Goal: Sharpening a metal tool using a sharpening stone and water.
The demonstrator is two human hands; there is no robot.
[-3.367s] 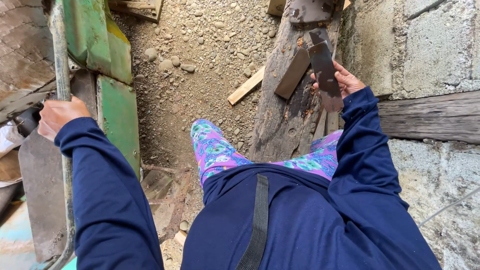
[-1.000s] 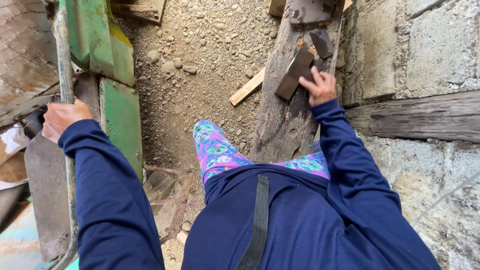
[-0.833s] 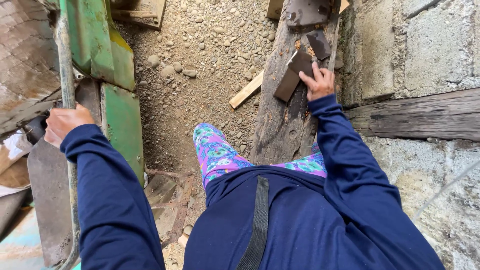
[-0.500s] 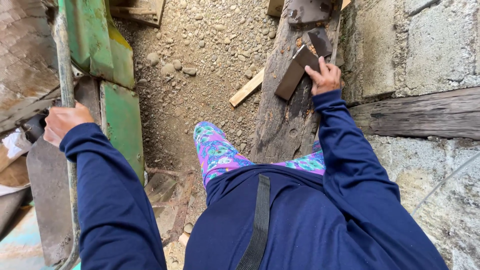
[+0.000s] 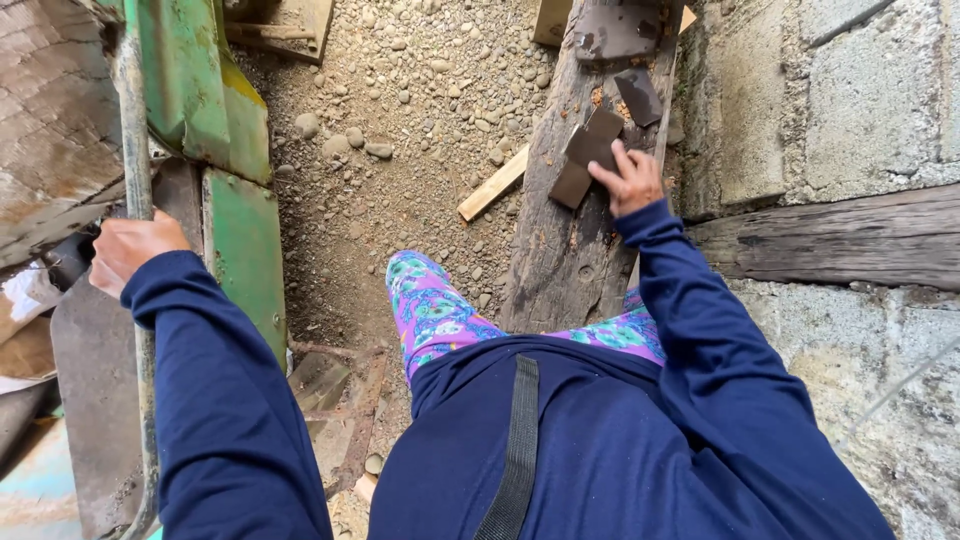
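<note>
Dark grey and flat, the metal piece (image 5: 582, 158) lies on the old wooden plank (image 5: 560, 260) in front of you. Your right hand (image 5: 628, 180) rests on it, with your fingers (image 5: 606, 176) spread flat on its top side. You are pressing on it, not wrapping your hand around it. The piece is longer than it is wide. Its long side runs from low on the left to high on the right, so its far end points up toward the block wall (image 5: 860, 90). That slants a little across the plank, which runs up and away from you.

A second, smaller dark piece (image 5: 640, 97) lies just past the first one, higher up the plank. It is close but you are not touching it. A bigger rusty plate (image 5: 615, 30) sits at the far end of the plank.

Your left hand (image 5: 130, 250) is closed tight around a thin grey metal pole (image 5: 135, 150) on the other side. Beside the pole is a green metal panel (image 5: 240, 250).

Between your hands is stony ground (image 5: 400, 120), and a pale wood stick (image 5: 492, 184) lies on it, right beside the plank. Your knee in bright flowery trousers (image 5: 435, 310) pokes out over the stones.
</note>
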